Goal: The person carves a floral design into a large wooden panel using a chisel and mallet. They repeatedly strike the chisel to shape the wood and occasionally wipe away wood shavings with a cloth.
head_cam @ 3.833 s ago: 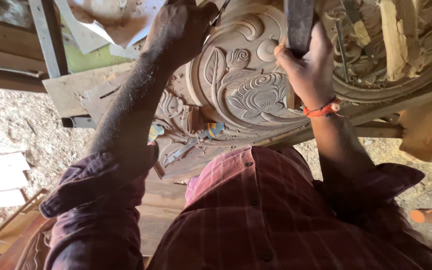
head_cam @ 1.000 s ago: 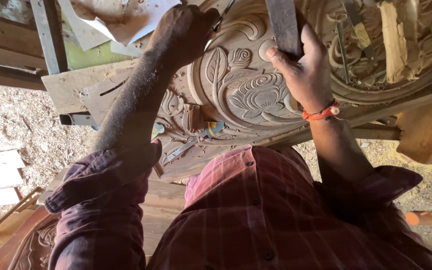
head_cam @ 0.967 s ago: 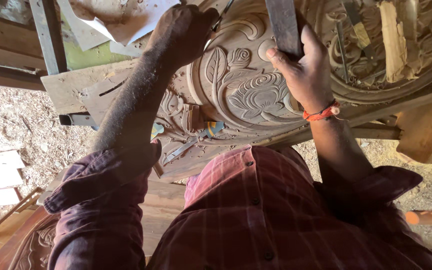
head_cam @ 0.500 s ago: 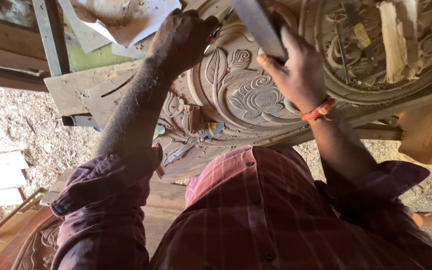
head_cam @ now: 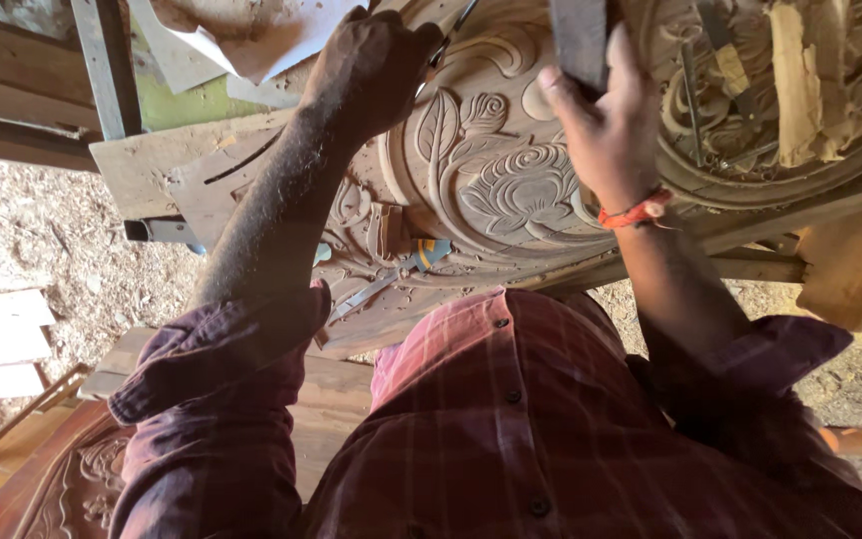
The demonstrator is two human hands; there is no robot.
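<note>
Head camera view, looking down past my plaid shirt (head_cam: pixel 551 439) at a carved wooden panel (head_cam: pixel 511 170) that lies across the bench (head_cam: pixel 152 170).

My left hand (head_cam: pixel 371 65) is clenched around a thin metal chisel (head_cam: pixel 449 35), whose shaft shows just beyond my knuckles, near the far edge of the panel. Its cutting tip is out of view, so I cannot tell exactly where it bites.

My right hand (head_cam: pixel 606 125) grasps a dark wooden mallet (head_cam: pixel 579 40), fingers wrapped round its lower end, raised just above the panel and right of the chisel. An orange thread band (head_cam: pixel 636 212) circles that wrist.

Between my hands lies a carved rose (head_cam: pixel 521 185) with leaves (head_cam: pixel 439 125) beside it.

To do this well, I judge that the left grip should stay firm and low, keeping the chisel steady, while the mallet falls in short, light taps squarely on the handle end. A glancing blow could skid the edge across the finished petals.

More chisels (head_cam: pixel 705 70) and a splintered offcut (head_cam: pixel 800 80) rest toward the right end of the panel. Another blue-handled tool (head_cam: pixel 391 279) lies at its near edge. Wood chips cover the ground (head_cam: pixel 32 230) on the left.
</note>
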